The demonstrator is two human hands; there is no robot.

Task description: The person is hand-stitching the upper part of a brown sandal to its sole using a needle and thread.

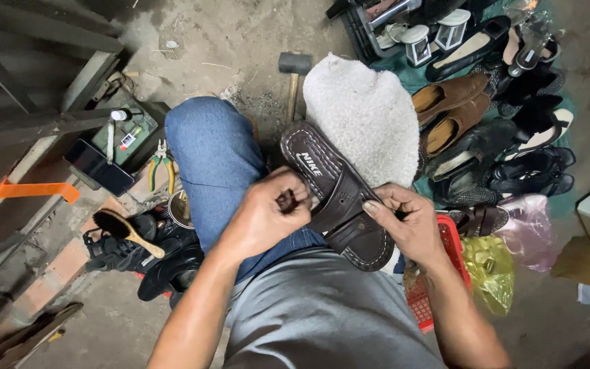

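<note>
Dark brown leather slide sandal [339,195], its edge stitched in white, lies across your lap over the blue denim knee [216,157]. Your left hand [264,219] is fisted around a small dark tool [287,200] at the strap; your right hand [408,222] clamps the sandal's edge. A nubbly white cloth [367,116] sits just beyond, with a hammer [293,68] past it.

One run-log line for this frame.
left hand: grips sandal strap | right hand: holds brown sandal | sandal on lap, white cloth beyond

Open floor [233,41] ahead; shoes [493,137] crowding right, brush [125,231] and pliers [160,171] left
</note>
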